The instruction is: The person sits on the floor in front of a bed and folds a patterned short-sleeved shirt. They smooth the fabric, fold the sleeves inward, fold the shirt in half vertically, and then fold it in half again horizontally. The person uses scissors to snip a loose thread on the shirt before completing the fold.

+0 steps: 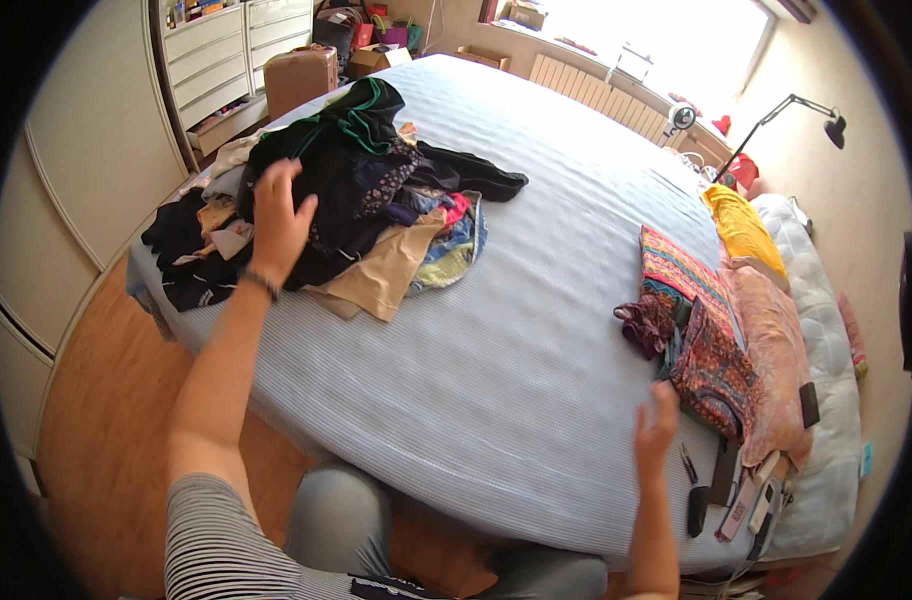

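A heaped pile of clothes (pixel 321 190) lies on the left part of the bed. Black garments are on top, one with green edging, and a beige garment (pixel 381 270) spreads out on the near side. Over the pile's near left part is my left hand (pixel 279 220), thumb apart from the fingers and nothing in it; whether it touches the cloth I cannot tell. My right hand (pixel 656 428), slightly blurred, is raised at the right side of the bed with its fingers stretched out and holding nothing. Just beyond it lie a patterned reddish garment (pixel 714 370) and a crumpled maroon cloth (pixel 644 325).
Striped bedding covers the bed (pixel 516 330). Along the right edge lie a yellow pillow (pixel 746 230), a pink pillow (pixel 771 340) and small items, including a black case (pixel 697 512). A suitcase (pixel 301 82) stands past the far left edge; a black desk lamp (pixel 791 105) rises at right.
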`<state>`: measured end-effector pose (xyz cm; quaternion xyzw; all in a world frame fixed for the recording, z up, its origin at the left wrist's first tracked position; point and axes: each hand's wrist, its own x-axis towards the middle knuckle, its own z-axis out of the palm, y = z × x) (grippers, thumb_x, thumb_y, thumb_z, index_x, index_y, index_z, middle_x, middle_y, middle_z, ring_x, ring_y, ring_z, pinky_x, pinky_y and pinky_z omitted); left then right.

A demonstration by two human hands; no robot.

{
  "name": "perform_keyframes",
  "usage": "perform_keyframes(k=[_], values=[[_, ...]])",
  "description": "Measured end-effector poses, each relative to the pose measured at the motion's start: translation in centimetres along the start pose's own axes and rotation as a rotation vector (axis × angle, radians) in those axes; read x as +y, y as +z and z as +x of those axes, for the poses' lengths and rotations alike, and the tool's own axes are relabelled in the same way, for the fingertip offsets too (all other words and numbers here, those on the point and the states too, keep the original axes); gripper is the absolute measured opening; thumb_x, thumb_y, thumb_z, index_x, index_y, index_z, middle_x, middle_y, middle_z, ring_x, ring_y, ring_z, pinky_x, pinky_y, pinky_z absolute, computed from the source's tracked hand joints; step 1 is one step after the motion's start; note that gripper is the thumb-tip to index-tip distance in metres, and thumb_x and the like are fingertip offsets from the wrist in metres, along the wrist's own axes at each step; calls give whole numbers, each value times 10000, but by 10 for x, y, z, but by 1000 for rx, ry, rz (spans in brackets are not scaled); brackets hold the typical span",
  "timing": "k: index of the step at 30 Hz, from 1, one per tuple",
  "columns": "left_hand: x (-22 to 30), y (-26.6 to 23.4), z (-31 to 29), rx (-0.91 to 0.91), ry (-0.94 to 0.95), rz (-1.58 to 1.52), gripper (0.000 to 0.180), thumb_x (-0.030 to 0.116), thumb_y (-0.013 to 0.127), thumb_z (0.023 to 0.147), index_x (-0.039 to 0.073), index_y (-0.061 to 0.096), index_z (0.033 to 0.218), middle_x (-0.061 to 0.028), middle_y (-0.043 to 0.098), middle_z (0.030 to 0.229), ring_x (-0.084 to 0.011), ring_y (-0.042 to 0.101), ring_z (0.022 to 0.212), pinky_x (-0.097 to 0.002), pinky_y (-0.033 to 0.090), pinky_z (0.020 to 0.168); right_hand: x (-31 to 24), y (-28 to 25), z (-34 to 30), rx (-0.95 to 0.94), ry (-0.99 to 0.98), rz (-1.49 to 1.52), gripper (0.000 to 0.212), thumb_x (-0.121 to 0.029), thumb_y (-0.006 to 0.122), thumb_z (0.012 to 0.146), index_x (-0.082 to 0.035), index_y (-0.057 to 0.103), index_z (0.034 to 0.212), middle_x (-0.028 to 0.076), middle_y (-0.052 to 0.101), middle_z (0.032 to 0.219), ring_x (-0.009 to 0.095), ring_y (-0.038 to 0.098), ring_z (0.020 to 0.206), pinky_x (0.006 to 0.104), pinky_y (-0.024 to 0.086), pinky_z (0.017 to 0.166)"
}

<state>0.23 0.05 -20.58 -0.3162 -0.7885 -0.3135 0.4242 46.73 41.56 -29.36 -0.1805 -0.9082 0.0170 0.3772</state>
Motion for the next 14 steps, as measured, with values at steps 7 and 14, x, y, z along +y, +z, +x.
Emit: perform_keyframes(k=[7,14], values=[[-118,15,79,-56,-588,-381,383,307,728,812,39,685,1083,-127,696,968,-228,637,898,-317,467,844,-153,11,-57,-331,-22,231,361,-130,685,775,-24,572,1101,149,574,1110,325,523,1091,435,375,957],[53,-33,54,-84,-568,-1092,277,197,670,892,17,639,1100,7,646,1001,-83,569,916,-197,440,823,-146,6,-66,-307,-22,175,342,-119,676,788,-28,573,1101,141,561,1145,323,518,1096,450,367,964]])
